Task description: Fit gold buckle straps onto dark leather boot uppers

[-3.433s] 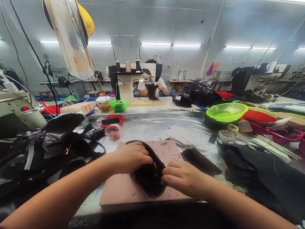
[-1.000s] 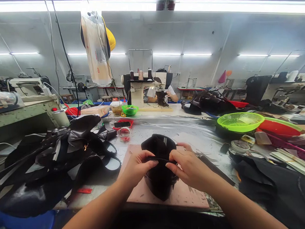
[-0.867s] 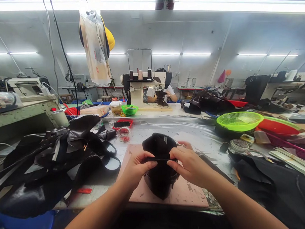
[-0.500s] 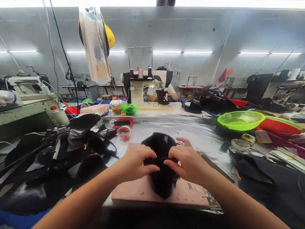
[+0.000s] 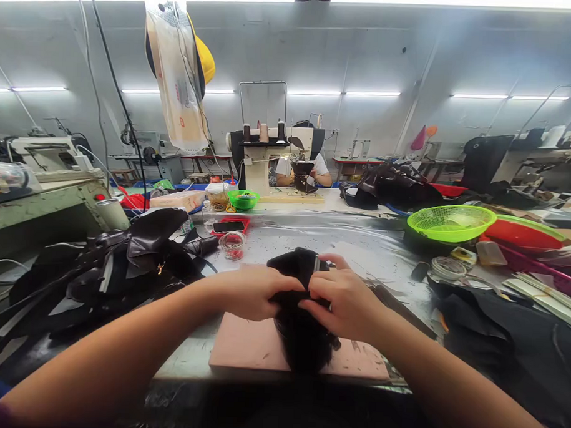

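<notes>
A black leather shoe upper [image 5: 304,346] stands on a pink board [image 5: 243,343] in front of me. My left hand [image 5: 259,292] pinches its upper edge from the left, fingers bent over the leather. From the right, my right hand [image 5: 341,298] grips the same edge between thumb and curled fingers, close to the left fingertips. A small flat grey item shows by the right index finger; I cannot make out what it is. The inside of the upper is mostly hidden by my hands.
Black leather pieces [image 5: 100,289] are heaped at left, black fabric [image 5: 496,346] lies at right. Green [image 5: 451,223] and red baskets stand back right. A phone [image 5: 229,226] rests in a red tray. Across the bench, a person sits behind a sewing machine [image 5: 273,157].
My left hand has turned and its fingers have closed further over the edge. The upper has tilted and folded narrower between my hands. The left forearm is more spread out.
</notes>
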Available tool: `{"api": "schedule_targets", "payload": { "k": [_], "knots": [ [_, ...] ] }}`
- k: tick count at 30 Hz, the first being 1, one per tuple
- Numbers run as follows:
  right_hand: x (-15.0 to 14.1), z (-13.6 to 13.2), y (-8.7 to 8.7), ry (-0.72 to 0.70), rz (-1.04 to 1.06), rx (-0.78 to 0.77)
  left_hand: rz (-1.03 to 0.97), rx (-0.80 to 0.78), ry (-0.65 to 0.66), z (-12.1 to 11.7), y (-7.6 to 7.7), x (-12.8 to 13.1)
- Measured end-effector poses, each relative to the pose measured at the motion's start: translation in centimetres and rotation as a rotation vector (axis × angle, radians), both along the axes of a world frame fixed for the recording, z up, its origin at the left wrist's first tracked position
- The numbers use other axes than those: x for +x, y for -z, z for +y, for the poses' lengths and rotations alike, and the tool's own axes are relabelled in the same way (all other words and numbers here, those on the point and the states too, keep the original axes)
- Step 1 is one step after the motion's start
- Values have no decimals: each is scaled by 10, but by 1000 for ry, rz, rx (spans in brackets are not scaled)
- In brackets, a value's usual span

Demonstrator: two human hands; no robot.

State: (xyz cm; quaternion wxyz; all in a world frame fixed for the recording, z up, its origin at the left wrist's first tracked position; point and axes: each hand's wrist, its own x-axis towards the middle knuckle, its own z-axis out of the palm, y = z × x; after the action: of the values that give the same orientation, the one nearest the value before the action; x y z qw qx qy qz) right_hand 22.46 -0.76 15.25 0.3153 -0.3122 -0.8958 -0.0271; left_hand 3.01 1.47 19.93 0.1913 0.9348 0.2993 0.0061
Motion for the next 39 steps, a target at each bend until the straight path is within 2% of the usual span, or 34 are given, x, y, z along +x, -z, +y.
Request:
{"api": "schedule_targets", "payload": {
  "k": [2,4,7,9,14,16,20,22,24,26,28,31,35,39],
  "knots": [
    [-1,-3,-5,-12,-35,-36,9,46,-9,-3,-3,6],
    [5,-3,-13,-42,-125,-167,7,51,-12,-4,-3,9],
    [19,3,-22,-117,-245,-379,-38,1,-9,-6,-1,6],
    [25,7,-26,-162,-270,-425,-90,-61,11,-7,0,1],
    [22,9,-27,-116,-253,-362,-101,-315,14,-5,-2,-7],
    [15,5,-25,-85,-239,-328,-33,-354,30,-3,-5,-7],
    [0,-6,-18,-28,-185,-223,173,-192,13,-1,-8,5],
    [-3,-9,-16,6,-161,-168,175,-78,-1,-1,-7,14],
    [1,-7,-15,-1,-155,-187,134,9,-28,-2,-5,21],
    [12,-1,-14,-34,-180,-278,113,20,-62,-3,-1,22],
    [25,7,-13,-58,-203,-370,105,-31,-84,-3,3,20],
    [38,14,-10,-70,-180,-427,49,-172,-93,-2,9,14],
    [35,11,-8,-67,-117,-404,-8,-381,-15,4,10,9],
    [24,2,-8,-18,-111,-340,62,-411,108,13,6,12]
  ]
}}
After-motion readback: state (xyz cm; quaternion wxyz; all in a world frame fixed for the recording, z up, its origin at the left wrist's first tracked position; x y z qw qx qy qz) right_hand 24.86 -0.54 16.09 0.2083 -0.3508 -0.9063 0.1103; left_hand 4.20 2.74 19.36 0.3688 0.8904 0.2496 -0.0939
